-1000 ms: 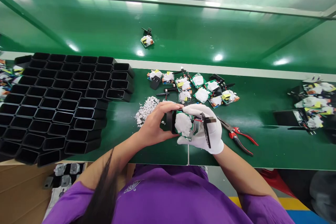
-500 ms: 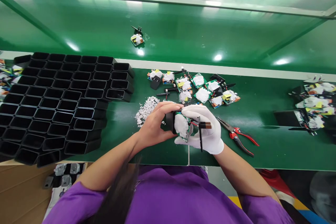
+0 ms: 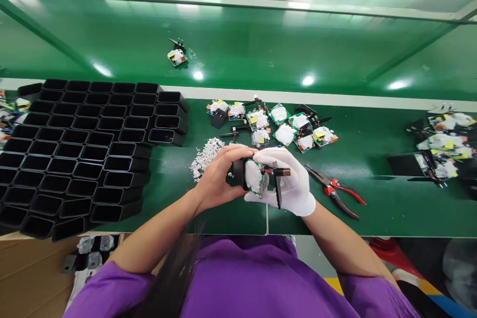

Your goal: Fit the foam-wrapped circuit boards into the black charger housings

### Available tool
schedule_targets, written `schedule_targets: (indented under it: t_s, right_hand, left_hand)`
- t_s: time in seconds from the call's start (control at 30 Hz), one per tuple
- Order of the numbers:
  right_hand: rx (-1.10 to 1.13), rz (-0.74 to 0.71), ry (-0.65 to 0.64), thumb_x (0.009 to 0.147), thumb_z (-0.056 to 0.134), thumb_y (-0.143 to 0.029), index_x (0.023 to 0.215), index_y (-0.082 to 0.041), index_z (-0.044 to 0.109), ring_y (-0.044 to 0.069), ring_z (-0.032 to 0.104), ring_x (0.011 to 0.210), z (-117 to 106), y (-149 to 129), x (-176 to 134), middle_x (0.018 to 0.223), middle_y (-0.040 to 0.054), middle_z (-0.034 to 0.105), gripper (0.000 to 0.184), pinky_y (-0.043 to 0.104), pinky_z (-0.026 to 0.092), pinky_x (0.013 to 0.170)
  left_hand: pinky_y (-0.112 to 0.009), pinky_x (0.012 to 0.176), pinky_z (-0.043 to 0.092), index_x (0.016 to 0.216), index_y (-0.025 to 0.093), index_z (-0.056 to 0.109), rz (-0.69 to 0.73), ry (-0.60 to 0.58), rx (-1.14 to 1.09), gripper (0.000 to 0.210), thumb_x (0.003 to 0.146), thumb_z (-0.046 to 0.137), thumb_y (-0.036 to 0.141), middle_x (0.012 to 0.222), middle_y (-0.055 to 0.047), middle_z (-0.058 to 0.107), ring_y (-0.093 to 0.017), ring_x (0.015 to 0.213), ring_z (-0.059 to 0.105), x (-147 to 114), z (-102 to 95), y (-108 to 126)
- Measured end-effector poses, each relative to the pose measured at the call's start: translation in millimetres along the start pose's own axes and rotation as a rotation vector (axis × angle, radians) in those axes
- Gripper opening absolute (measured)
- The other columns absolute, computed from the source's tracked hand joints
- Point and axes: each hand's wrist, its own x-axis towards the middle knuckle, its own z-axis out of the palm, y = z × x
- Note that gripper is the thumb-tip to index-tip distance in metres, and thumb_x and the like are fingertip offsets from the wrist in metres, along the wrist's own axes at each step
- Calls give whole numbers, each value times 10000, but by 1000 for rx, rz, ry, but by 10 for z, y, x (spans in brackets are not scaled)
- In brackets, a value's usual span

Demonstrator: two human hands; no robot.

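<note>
From where I stand, the bare left hand grips a black case over the green bench while the gloved right hand holds a white-coated circuit board at its mouth, best kept square, I judge, with wires untrapped.

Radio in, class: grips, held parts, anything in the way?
Left grip around black case. Gloved right grip on circuit board, at the case's mouth. Pliers off to right, nothing visibly blocking.
</note>
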Motion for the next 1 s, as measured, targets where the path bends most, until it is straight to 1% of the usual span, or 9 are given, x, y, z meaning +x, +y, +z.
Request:
schedule_targets:
  t_s: [0.2,0.33,0.43,0.53,0.67,0.83,1.0]
  right_hand:
    - [-8,0,9,792,816,-412,1274,-257,543,270,680,1013,16,-3,-12,1088,101,666,576,436,601,840]
    - [-24,40,15,771,828,-428,1287,-264,553,265,676,996,20,5,-41,1109,108,636,607,419,601,839]
    - [-57,39,-12,743,849,-428,1306,-280,539,264,677,985,21,22,-53,1113,98,627,660,419,603,835]
    - [-71,38,-17,738,853,-424,1298,-282,537,257,679,978,22,35,-47,1112,88,632,659,411,603,834]
    - [-9,123,14,744,831,-491,1217,-242,569,252,683,943,14,26,-32,1072,91,644,596,400,605,818]
    - [93,232,102,712,843,-529,1177,-229,593,276,677,940,14,45,-60,1037,98,660,607,438,600,830]
    - [247,364,123,674,858,-551,1166,-234,621,286,663,995,44,88,-98,1110,104,664,632,426,604,821]
  left_hand:
    - [-416,947,538,1303,262,478,15,0,24,659,730,792,171,1180,-88,697,-245,1125,641,16,-3,1]
    - [-419,963,528,1305,261,479,-1,1,19,644,742,767,138,1190,-88,695,-245,1142,636,6,3,-11]
    - [-420,970,522,1306,262,487,-12,4,25,641,743,766,132,1196,-88,693,-245,1140,635,-9,10,-28]
    - [-408,976,521,1301,254,505,-26,8,26,637,737,782,150,1190,-87,692,-243,1133,635,-14,7,-31]
    - [-374,950,541,1292,255,521,-81,-21,9,638,725,810,212,1195,-78,684,-239,1125,645,-8,-17,2]
    - [-328,877,573,1261,248,550,-210,-57,-49,600,732,824,322,1190,-76,684,-227,1088,670,-1,-28,43]
    - [-336,875,589,1229,240,566,-285,-52,-65,627,693,851,395,1168,-74,694,-227,1042,696,7,-18,49]
